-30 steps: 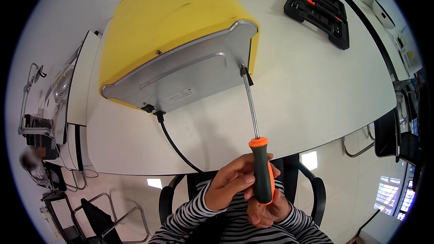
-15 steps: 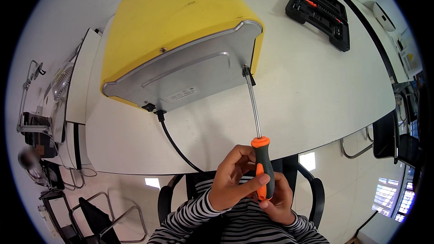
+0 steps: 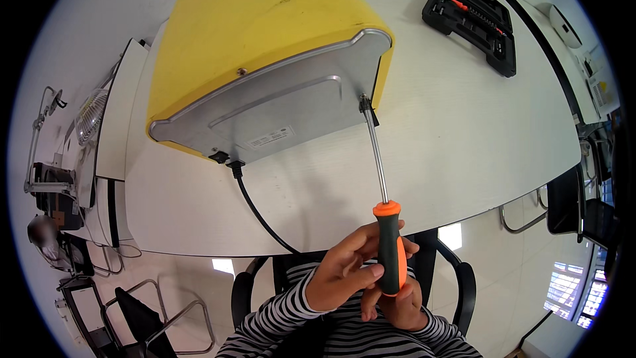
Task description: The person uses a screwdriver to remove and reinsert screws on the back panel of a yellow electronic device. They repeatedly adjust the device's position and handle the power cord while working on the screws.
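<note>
A long screwdriver with a dark green and orange handle runs from my hands up to the machine. Its tip meets a dark fitting near the right end of the grey metal panel on a yellow-cased machine; the exact contact is too small to make out. My left hand holds the handle from the left, thumb against its side and fingers partly hidden behind it. Around the handle's lower end is my right hand, its fingers curled and partly covered. A black power cord is plugged into the panel's lower left.
The machine stands on a white table. An open black tool case with bits and a red tool lies at the far right. Left of the table are a fan and a person. Black chairs stand around.
The screwdriver handle has turned, its orange stripe passing from the left side to the right. My right fingers have shifted around the lower handle. The view has moved slightly.
</note>
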Demonstrator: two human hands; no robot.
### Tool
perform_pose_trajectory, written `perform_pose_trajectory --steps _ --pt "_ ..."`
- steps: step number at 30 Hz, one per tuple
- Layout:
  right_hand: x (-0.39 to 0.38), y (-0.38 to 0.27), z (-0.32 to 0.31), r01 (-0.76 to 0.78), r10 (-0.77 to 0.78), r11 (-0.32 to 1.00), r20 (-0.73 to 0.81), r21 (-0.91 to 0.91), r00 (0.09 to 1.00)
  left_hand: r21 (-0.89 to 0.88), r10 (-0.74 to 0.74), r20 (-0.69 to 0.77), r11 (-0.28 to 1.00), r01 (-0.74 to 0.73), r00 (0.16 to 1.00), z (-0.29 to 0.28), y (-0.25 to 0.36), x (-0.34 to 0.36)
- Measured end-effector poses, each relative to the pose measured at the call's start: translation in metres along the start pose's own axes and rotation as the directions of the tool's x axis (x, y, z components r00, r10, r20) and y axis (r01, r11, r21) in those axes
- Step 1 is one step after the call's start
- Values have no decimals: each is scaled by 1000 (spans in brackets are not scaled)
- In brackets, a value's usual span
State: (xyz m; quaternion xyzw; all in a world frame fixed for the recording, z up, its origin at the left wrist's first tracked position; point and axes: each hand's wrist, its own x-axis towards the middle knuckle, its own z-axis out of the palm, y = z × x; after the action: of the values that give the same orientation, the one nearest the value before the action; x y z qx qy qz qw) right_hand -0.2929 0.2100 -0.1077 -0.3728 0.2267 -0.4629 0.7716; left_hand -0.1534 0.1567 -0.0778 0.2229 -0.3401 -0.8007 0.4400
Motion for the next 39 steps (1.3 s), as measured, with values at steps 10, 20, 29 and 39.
perform_pose_trajectory --steps 10,20,29,39 --pt "1 -1 0 -17 -14 972 -131 -232 991 260 16 -166 965 28 986 0 -1 2" --pt "-1 -2 1 -55 52 998 -60 -41 997 334 84 -74 941 -55 994 5 -5 4" --pt "-1 -1 -4 -247 244 969 79 18 966 38 -39 51 999 37 998 5 -1 2" --pt "-1 -3 1 -156 132 963 -120 -221 984 57 -119 -165 990 130 979 9 -3 3"
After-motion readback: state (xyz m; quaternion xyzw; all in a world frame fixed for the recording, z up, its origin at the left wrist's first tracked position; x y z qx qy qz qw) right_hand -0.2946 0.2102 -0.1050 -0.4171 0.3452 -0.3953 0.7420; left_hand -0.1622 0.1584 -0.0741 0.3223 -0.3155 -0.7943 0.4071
